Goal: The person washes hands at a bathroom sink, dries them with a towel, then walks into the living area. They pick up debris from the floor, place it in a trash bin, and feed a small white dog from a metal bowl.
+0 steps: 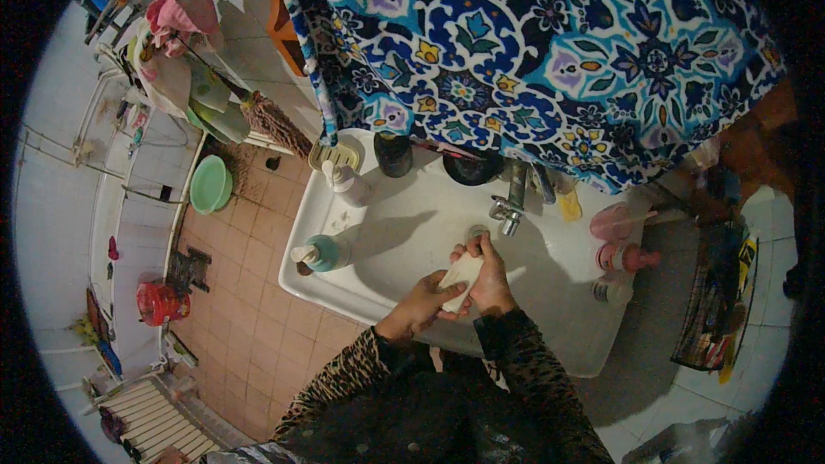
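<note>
Both my hands are over the white ceramic washbasin (399, 238). Between them is a cream-coloured bar (461, 277), which looks like soap. My left hand (419, 303) grips its lower left side, the thumb lying across the top. My right hand (493, 277) holds its right side, with fingers curled near the upper end. Just beyond the fingertips is the metal drain (477, 231). A chrome faucet (509, 209) stands behind the hands, slightly to the right; no water is visible running from it.
A teal pump bottle (325, 253) and a white pump bottle (348, 183) stand on the basin's left rim, near a soap dish (335, 156). Pink bottles (619, 258) are on the right. A patterned cloth (515, 45) hangs over the back. A green basin (211, 184) sits at left.
</note>
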`<move>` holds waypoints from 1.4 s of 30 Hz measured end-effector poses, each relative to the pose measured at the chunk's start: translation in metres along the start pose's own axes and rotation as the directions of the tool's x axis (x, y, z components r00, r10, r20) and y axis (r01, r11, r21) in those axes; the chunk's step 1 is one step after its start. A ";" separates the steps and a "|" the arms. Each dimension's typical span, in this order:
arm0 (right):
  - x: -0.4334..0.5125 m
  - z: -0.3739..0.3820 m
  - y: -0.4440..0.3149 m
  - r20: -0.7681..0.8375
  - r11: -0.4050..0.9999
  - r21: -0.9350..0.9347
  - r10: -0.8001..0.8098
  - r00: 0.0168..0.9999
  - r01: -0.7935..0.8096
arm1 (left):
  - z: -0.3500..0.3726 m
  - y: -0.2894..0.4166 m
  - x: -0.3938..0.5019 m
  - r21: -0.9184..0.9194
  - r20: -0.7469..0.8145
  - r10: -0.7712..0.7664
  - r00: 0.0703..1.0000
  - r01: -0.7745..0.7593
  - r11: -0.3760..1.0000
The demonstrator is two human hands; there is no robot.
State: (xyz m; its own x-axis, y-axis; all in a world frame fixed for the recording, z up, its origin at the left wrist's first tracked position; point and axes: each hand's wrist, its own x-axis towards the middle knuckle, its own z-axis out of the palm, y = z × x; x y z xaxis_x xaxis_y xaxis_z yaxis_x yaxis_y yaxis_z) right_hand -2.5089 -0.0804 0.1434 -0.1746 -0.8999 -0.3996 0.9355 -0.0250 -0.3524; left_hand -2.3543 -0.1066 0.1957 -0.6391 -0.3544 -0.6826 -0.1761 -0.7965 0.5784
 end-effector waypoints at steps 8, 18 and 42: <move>-0.026 0.048 0.015 -0.209 0.810 -0.572 -0.295 0.932 0.129 | 0.004 0.018 0.002 0.656 -0.066 0.357 0.932 -0.229 0.719; -0.003 0.000 -0.010 -0.280 0.925 -0.375 -0.060 0.958 -0.052 | 0.003 0.028 0.004 0.449 0.139 0.144 0.980 -0.192 0.873; -0.026 -0.063 -0.012 -0.005 0.939 -0.343 0.014 1.000 -0.014 | -0.024 0.160 0.164 0.992 0.128 0.823 0.553 -0.079 -0.102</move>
State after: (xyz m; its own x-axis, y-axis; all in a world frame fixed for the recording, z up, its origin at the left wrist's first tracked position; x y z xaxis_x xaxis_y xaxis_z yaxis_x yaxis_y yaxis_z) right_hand -2.5351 -0.0298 0.1047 -0.1632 -0.8981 -0.4083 0.7759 0.1388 -0.6153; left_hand -2.4694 -0.3040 0.1652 -0.5946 -0.7888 0.1559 -0.6743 0.5948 0.4377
